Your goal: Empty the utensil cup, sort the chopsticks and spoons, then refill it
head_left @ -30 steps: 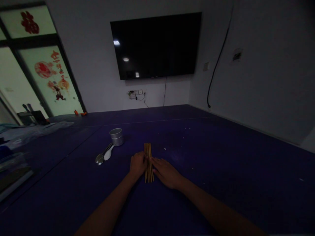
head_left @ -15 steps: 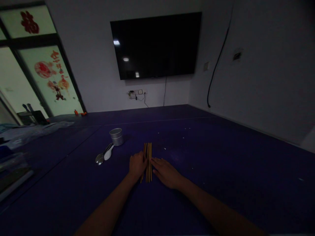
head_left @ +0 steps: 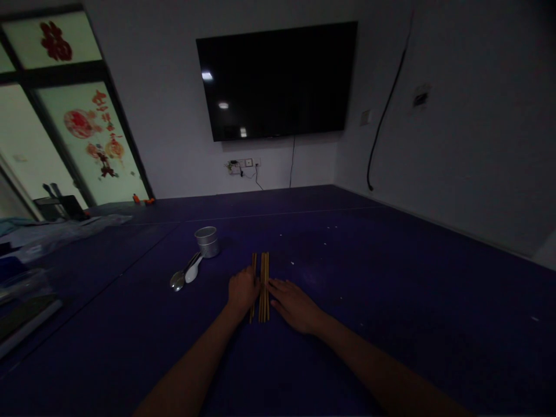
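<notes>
1. See the sticks (head_left: 264,304) just below centre of the frame, lying on the purple surface (head_left: 391,278) in two groups: a thinner one to the left, a thicker one to the right, with a narrow gap between.

2. Curls the left hand (head_left: 242,292) over the thinner group, with the thumb near the gap; cannot tell a firm grip from mere covering. Could catch a stick from the thicker group with that thumb and blur the split, for lack of room.

3. Rests the right hand (head_left: 294,307) low, open, with extended fingers against the outer side of the thicker group and no wrapped grip. Could shove that group leftward through too much sideways push, or let a stick roll out through too little.

4. Might skew the sticks through uneven pressure, with contact mostly around mid-length and free ends above and below in the frame.

5. Could miscount or pick up the wrong number, given dim light, similar colour and partial cover under the fingers.

6. Watch the cup (head_left: 207,244), upright at left of centre, just beyond the left hand. Could tip it with a careless forward sweep to the left.

7. Could also nudge the white spoon (head_left: 191,273) and metal spoons (head_left: 176,281), lying beside each other with handles towards the cup, by swinging the left hand wide.
</notes>
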`<state>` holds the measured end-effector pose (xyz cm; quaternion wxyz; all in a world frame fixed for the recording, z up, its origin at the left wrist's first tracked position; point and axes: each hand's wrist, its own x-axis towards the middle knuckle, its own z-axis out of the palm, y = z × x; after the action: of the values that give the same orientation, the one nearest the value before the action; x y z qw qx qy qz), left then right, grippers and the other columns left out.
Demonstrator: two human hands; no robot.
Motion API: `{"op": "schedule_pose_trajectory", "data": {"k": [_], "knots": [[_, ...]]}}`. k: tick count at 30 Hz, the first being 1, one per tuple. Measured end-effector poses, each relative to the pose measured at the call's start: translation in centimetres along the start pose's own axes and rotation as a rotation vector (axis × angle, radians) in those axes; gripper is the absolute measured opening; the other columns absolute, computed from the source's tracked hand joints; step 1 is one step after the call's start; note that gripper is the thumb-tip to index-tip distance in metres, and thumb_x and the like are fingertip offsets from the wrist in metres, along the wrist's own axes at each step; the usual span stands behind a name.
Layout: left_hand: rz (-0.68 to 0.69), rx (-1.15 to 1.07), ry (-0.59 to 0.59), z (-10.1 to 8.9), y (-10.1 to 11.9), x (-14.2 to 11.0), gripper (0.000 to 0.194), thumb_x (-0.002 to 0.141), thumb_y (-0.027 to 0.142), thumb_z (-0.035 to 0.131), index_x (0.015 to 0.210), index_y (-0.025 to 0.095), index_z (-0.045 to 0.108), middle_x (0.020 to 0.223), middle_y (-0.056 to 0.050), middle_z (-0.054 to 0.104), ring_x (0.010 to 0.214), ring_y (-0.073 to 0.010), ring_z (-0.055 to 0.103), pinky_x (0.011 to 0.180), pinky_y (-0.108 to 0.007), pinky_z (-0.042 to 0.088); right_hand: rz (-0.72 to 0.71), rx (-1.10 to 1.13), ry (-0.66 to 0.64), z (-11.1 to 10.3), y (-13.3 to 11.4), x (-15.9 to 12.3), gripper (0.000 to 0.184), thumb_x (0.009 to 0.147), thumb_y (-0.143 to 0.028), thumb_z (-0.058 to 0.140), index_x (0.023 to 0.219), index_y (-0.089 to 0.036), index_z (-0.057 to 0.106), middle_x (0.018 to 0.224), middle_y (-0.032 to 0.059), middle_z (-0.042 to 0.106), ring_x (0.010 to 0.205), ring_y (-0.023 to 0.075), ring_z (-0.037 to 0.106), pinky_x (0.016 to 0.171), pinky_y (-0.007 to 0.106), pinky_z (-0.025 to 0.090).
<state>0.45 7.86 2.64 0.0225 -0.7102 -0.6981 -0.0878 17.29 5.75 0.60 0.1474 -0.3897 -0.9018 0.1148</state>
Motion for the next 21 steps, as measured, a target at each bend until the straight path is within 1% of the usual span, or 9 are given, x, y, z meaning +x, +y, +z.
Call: {"op": "schedule_pose_trajectory", "data": {"k": [4,11,15,21], "knots": [[0.004,-0.001,-0.011,0.08,-0.06,0.12,0.022,0.09,0.029,0.041,0.103,0.016,0.053,0.101,-0.01,0.065,0.092,-0.0193,0.063,0.078,-0.029,0.044,0.0,0.001,0.005,-0.1,-0.09,-0.03,0.05,0.093,-0.032,0.03,0.141,-0.021,0.033,0.147,0.0095,0.032,0.135,0.0226,0.028,0.11,0.047,0.021],[0.041,-0.021,-0.017,0.15,-0.28,0.23,0.021,0.09,0.028,0.04,0.103,0.018,0.052,0.104,-0.009,0.064,0.096,-0.0187,0.062,0.081,-0.029,0.044,-0.009,0.0,0.008,0.21,0.28,0.04,0.05,0.093,-0.033,0.032,0.141,-0.021,0.033,0.147,0.0095,0.033,0.135,0.0232,0.027,0.111,0.048,0.02],[0.027,-0.02,-0.01,0.28,-0.25,0.18,0.022,0.09,0.029,0.041,0.104,0.018,0.052,0.104,-0.009,0.065,0.097,-0.0193,0.062,0.081,-0.029,0.044,0.0,0.0,0.014,0.28,0.29,0.04,0.05,0.093,-0.034,0.032,0.141,-0.021,0.033,0.147,0.0093,0.033,0.135,0.0234,0.028,0.111,0.047,0.021],[0.006,-0.034,0.014,0.26,-0.36,0.19,0.022,0.09,0.03,0.041,0.102,0.017,0.054,0.101,-0.009,0.065,0.094,-0.0193,0.063,0.078,-0.029,0.044,-0.001,-0.012,0.012,0.07,0.05,-0.02,0.05,0.093,-0.034,0.03,0.141,-0.02,0.034,0.147,0.0099,0.033,0.135,0.0231,0.029,0.11,0.047,0.022]]}}
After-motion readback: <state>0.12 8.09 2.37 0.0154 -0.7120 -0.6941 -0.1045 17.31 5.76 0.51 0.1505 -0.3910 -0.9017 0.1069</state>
